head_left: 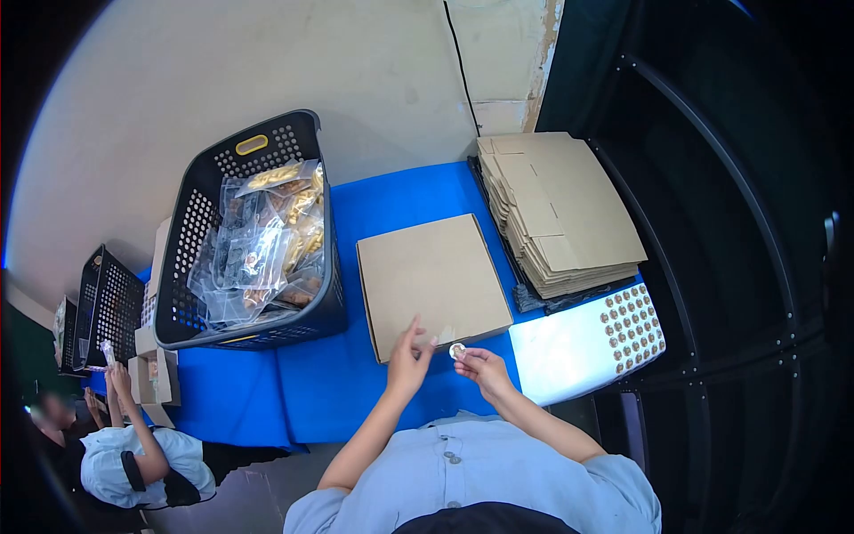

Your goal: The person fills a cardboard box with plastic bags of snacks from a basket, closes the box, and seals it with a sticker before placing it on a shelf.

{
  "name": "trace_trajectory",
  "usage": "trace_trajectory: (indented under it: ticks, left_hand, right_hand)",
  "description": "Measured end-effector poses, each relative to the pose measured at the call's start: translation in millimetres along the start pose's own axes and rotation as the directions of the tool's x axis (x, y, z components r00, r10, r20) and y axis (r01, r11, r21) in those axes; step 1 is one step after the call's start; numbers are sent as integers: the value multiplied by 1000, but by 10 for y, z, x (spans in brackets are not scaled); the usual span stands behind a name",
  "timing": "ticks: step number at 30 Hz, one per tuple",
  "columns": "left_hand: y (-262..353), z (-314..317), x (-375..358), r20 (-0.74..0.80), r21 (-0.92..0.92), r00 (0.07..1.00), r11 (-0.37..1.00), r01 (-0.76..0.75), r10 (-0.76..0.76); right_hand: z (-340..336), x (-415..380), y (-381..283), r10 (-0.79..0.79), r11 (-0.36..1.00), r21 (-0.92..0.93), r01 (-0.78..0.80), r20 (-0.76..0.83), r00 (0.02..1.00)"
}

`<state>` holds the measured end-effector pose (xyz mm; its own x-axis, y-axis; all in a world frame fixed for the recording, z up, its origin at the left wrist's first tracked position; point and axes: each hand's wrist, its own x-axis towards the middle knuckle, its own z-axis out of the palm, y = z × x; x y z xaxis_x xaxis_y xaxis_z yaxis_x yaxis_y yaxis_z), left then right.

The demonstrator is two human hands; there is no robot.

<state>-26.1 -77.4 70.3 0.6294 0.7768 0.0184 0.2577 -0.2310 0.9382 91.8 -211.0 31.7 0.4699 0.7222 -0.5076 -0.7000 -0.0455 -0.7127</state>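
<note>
A closed brown cardboard box (pixel 431 280) lies flat in front of me on the blue cloth. My left hand (pixel 409 363) is at its front edge, fingers apart and holding nothing, with the fingertips over or on the lid; contact is hard to tell. Between the thumb and fingers of my right hand (pixel 486 369) is a small round sticker (pixel 457 351), pale-rimmed with a brown print. It is just off the box's front edge. To the right lies a white sticker sheet (pixel 560 356), with rows of matching round stickers along its right side.
A dark perforated basket (pixel 252 336) of clear snack bags (pixel 258 240) stands left of the box. Flattened cardboard boxes (pixel 569 200) are stacked at the back right. Farther left, another person (pixel 147 467) works beside a second basket (pixel 111 307) and an open carton (pixel 160 378).
</note>
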Motion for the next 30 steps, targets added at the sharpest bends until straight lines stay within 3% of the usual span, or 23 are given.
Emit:
trace_trajectory:
  ticks: [3,5,9,15,24,30]
  left_hand:
    - [-182,-100,268,-55,40,998,999,32,-30]
    - [-273,-141,403,-37,240,984,957,-162,176]
    - [-385,-46,530,13,412,951,865,-287,309]
    - [-434,125,494,144,582,955,758,-294,260]
    - [-468,103,503,202,621,953,723,-303,227]
    - [-460,115,498,195,631,955,717,-298,225]
  right_hand:
    - [-61,119,46,68,994,90,-58,-113,991]
    - [-15,167,39,96,990,113,-84,-105,990]
    - [78,274,121,124,987,112,-114,-95,988]
    - [119,384,212,119,989,97,-108,-109,987]
    - [168,347,259,66,994,101,-50,-165,984]
    - [155,352,338,-79,993,76,96,-206,975]
